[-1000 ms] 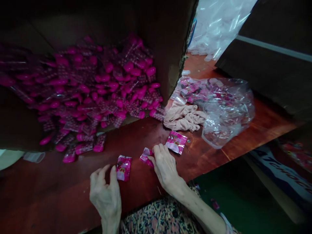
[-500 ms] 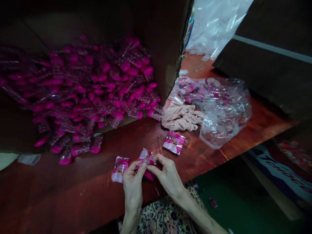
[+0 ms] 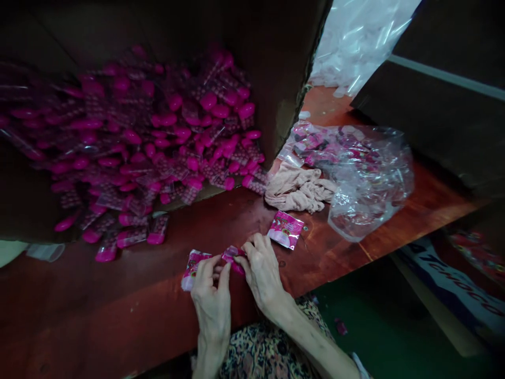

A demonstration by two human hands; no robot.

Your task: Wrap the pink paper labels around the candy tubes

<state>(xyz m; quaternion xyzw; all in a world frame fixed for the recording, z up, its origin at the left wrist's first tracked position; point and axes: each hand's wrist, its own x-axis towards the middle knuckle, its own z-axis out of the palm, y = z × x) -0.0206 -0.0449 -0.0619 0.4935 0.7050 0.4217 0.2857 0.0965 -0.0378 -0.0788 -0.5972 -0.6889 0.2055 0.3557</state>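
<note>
Pink packet (image 3: pixel 230 253) is pinched by the right hand (image 3: pixel 262 268), the left hand (image 3: pixel 212 300) alongside, its grip unclear.

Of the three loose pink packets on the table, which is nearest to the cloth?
The rightmost packet, beside the cloth; the others are further left.

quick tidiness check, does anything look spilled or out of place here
Yes: a small pinkish item lies on the green floor, off the table where pink packets lie. Several pink-capped containers also lie loose outside the cardboard box.
</note>
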